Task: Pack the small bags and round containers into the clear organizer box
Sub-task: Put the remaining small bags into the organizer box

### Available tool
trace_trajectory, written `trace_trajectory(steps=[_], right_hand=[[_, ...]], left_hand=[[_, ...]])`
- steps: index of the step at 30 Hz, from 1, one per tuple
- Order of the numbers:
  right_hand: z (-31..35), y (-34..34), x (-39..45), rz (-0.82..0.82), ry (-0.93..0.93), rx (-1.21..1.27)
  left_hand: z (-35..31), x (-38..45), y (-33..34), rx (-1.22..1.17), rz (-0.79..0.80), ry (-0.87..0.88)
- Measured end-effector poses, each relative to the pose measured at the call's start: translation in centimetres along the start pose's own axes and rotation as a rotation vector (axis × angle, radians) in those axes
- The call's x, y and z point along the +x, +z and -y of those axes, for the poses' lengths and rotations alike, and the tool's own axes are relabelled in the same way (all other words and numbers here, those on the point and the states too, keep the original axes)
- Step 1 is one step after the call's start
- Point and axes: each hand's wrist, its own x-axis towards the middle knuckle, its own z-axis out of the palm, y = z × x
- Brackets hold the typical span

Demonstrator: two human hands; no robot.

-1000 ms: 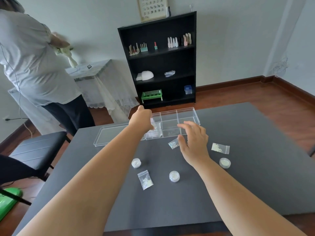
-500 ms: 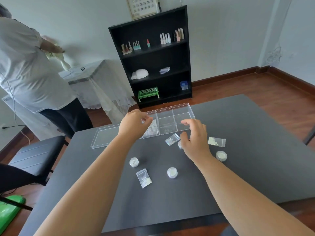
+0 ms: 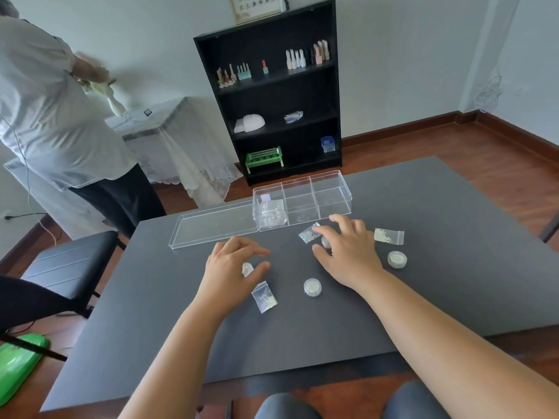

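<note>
Dark grey table (image 3: 423,297) fills the view, clear organizer box (image 3: 331,189) at its far edge, lid flat beside it, bags now in its left compartment. Left hand (image 3: 230,273) has pulled back from the box and closes loosely round a round container (image 3: 247,269), not yet lifted. Right hand (image 3: 348,252) has dropped over another, fingers spread, grip unclear. Two containers (image 3: 312,287), three bags (image 3: 264,297) left lying loose – plenty to go
</note>
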Motion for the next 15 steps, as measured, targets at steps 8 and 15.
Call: trace_trajectory(steps=[8,15], right_hand=[[0.9,-0.1,-0.8,-0.077,-0.207,-0.014],[1.5,-0.6,-0.3,-0.042,-0.026,0.029]], left_hand=[[0.2,-5.8,1.0,-0.083,0.084,0.002],[0.3,-6.8,0.8,-0.14,0.128,-0.081]])
